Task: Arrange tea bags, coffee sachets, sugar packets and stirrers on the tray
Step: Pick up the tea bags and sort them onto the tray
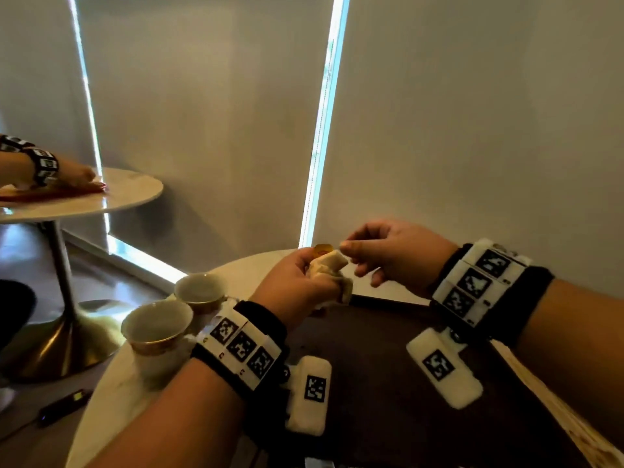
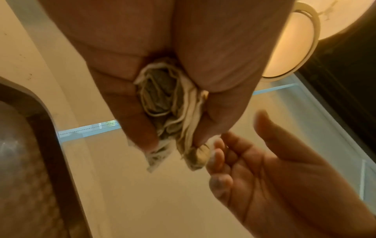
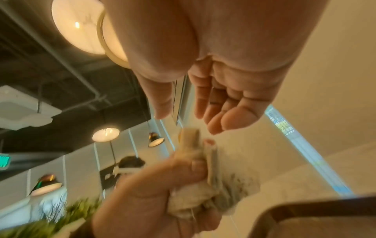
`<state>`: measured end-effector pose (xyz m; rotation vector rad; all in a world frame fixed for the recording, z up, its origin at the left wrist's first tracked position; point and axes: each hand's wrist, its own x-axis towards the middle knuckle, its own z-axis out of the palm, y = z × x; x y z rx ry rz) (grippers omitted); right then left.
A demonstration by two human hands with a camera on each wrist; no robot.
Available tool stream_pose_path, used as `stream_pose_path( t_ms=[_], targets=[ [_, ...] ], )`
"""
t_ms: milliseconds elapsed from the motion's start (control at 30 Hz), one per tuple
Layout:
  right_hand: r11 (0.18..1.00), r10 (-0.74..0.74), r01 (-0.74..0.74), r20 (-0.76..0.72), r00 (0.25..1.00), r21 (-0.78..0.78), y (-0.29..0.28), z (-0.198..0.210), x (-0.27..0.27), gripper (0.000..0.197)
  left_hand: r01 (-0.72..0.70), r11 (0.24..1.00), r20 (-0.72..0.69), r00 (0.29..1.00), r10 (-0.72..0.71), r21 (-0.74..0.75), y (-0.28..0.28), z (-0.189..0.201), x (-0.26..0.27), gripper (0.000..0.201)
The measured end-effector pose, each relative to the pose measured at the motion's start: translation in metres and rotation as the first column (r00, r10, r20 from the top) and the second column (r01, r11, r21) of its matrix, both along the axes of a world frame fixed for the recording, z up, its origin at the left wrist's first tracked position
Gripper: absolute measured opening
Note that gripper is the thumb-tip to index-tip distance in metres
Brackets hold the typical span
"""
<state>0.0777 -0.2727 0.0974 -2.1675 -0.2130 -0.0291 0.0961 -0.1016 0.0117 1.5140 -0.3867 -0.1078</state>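
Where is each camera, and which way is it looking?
Head: worn on the head, looking forward and down over both forearms at the left hand gripping a bunch of tea bags, the right hand, the dark tray and two cups.
Left wrist: looks up along the palm at the bunch.
Right wrist: looks up along its open fingers towards ceiling lamps.
Both wrist views share the tea bags and both hands.

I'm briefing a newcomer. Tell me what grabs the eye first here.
The left hand grips a bunch of tea bags above the dark tray, with the right hand reaching for them, fingers relaxed. Two cups stand on the table left of the tray.
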Motion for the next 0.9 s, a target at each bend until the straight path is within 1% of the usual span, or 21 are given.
stream_pose_path(
  t_ms=[67,133,200,300,400,467,567,667,800,900],
  targets=[
    [0.998,0.007,-0.007,-0.014,1.0,-0.057,0.01,-0.013,0.015,0.02,-0.015,0.999,0.056,0.998,0.013,0.037,0.002,-0.008,0.006,0.045],
    [0.999,0.036,-0.037,-0.027,0.999,-0.032,0.015,-0.023,0.024,0.014,-0.046,0.997,0.089,0.995,0.04,0.06,0.006,-0.012,0.01,0.045],
    [0.998,0.062,-0.06,-0.058,0.996,0.028,0.016,-0.029,0.031,0.012,-0.06,0.997,0.091,0.994,0.056,0.047,0.01,-0.018,0.017,0.045],
    [0.989,0.036,-0.027,-0.059,0.998,0.145,0.013,-0.036,0.038,0.018,-0.062,0.998,0.018,0.998,0.063,-0.025,0.015,-0.027,0.024,0.042],
    [0.955,0.01,0.01,-0.064,0.998,0.297,0.014,-0.04,0.042,0.023,-0.077,0.994,-0.029,0.997,0.075,-0.083,0.018,-0.03,0.029,0.038],
    [0.94,0.028,-0.003,-0.069,0.997,0.342,0.016,-0.043,0.044,0.027,-0.069,0.991,-0.06,0.996,0.063,-0.113,0.02,-0.032,0.031,0.039],
    [0.935,0.085,-0.055,-0.071,0.994,0.352,0.018,-0.046,0.046,0.033,-0.04,0.979,-0.14,0.99,0.012,-0.202,0.022,-0.032,0.032,0.046],
    [0.927,0.108,-0.074,-0.072,0.992,0.369,0.019,-0.049,0.047,0.03,0.01,0.958,-0.179,0.982,-0.063,-0.287,0.024,-0.032,0.033,0.056],
    [0.931,0.105,-0.072,-0.076,0.991,0.357,0.018,-0.051,0.046,0.021,-0.004,0.967,-0.13,0.991,-0.03,-0.254,0.027,-0.033,0.034,0.057],
    [0.914,0.104,-0.065,-0.075,0.992,0.399,0.016,-0.05,0.045,0.016,-0.027,0.972,-0.121,0.993,-0.002,-0.235,0.03,-0.033,0.035,0.057]
  ],
)
